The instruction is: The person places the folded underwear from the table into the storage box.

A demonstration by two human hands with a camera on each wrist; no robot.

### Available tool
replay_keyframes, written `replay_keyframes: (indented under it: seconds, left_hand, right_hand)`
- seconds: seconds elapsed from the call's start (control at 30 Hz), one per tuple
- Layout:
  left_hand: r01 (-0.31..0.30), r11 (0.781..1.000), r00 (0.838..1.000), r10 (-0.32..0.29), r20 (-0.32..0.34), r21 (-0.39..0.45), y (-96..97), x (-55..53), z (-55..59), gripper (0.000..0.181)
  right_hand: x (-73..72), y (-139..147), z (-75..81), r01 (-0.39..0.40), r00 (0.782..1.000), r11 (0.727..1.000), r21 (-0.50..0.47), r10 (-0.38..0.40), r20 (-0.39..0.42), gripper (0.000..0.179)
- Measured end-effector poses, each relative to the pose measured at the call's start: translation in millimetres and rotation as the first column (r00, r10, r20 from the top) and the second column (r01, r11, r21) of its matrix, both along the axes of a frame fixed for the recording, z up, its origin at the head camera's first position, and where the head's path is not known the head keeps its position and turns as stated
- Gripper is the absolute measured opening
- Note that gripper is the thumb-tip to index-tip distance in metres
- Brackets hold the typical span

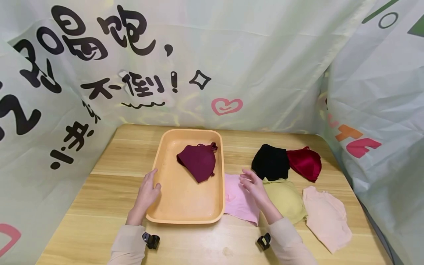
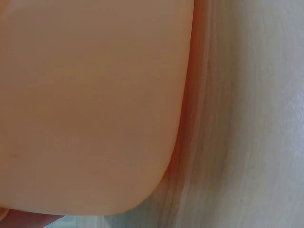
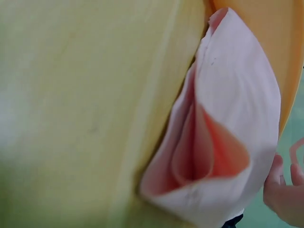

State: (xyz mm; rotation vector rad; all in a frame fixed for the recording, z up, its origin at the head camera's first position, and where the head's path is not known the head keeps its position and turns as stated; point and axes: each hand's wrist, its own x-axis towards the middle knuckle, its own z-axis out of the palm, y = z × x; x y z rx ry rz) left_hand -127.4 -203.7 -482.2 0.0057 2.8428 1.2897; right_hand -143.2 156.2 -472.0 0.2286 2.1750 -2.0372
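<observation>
My left hand (image 1: pixel 148 192) grips the left rim of an orange plastic tray (image 1: pixel 180 213), thumb over the edge and fingers along the outside. A folded burgundy bra (image 1: pixel 198 162) lies inside, toward the tray's far right. My right hand (image 1: pixel 256 186) hovers over a folded pink bra (image 1: pixel 236 202), fingers loosely bent and holding nothing. That pink bra lies against the tray's right side; its layered cups show in the right wrist view. The left wrist view is mostly filled by the tray's wall (image 2: pixel 95 109).
Right of the pink bra lie a yellow-green bra (image 1: pixel 286 200), a black one (image 1: pixel 271 162), a shiny red one (image 1: pixel 305 163) and a peach one (image 1: pixel 328 217). All rest on the wooden table (image 1: pixel 109 191). Printed curtains (image 1: pixel 271 73) hang behind and at both sides.
</observation>
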Motion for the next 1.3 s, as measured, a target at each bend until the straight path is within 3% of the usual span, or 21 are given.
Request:
replay_keyframes:
  seconds: [0.17, 0.27, 0.37, 0.5, 0.6, 0.67, 0.8, 0.93, 1.17, 1.3]
  left_hand:
    - [0.004, 1.0, 1.0, -0.004, 0.001, -0.001, -0.5, 0.3, 0.1, 0.057]
    - [0.009, 1.0, 1.0, -0.009, 0.005, 0.001, -0.6, 0.7, 0.8, 0.057]
    - [0.011, 1.0, 1.0, -0.011, 0.008, 0.001, -0.5, 1.2, 1.6, 0.057]
    - [0.009, 1.0, 1.0, -0.009, 0.006, 0.007, -0.3, 1.5, 2.5, 0.057]
    - [0.013, 1.0, 1.0, -0.013, 0.005, 0.011, -0.4, 1.5, 2.6, 0.057]
    - [0.015, 1.0, 1.0, -0.015, 0.006, 0.01, -0.4, 1.2, 2.2, 0.057]
    - [0.013, 1.0, 1.0, -0.014, 0.007, 0.006, -0.3, 1.2, 1.9, 0.057]
    - [0.013, 1.0, 1.0, -0.013, 0.005, 0.005, 0.0, 1.4, 1.7, 0.057]
    - [0.015, 1.0, 1.0, -0.015, 0.003, 0.005, -0.4, 1.6, 1.3, 0.057]
    - [0.016, 1.0, 1.0, -0.016, 0.002, 0.01, -0.5, 1.5, 1.4, 0.057]
  right_hand:
    - [7.3, 6, -2.0, 0.002, 1.0, 0.995, 0.103, 0.001, -0.026, 0.042]
    - [11.9, 8, -3.3, -0.022, 0.997, 0.975, 0.222, 0.039, -0.072, 0.043]
    - [16.4, 10, -4.8, -0.048, 0.988, 0.918, 0.394, 0.101, -0.114, 0.044]
    - [21.7, 12, -5.8, -0.078, 0.984, 0.825, 0.56, 0.155, -0.091, 0.05]
    - [25.1, 14, -6.2, -0.116, 0.986, 0.795, 0.596, 0.167, -0.031, 0.061]
    - [26.9, 15, -6.5, -0.144, 0.985, 0.791, 0.594, 0.171, 0.011, 0.069]
    - [28.5, 15, -7.3, -0.159, 0.985, 0.804, 0.573, 0.167, 0.039, 0.079]
    - [27.1, 15, -7.2, -0.138, 0.99, 0.844, 0.519, 0.134, 0.046, 0.08]
    - [23.4, 18, -8.8, -0.062, 0.997, 0.945, 0.32, 0.046, 0.056, 0.07]
    - [23.5, 21, -9.0, 0.0, 1.0, 0.965, 0.261, -0.007, 0.026, 0.062]
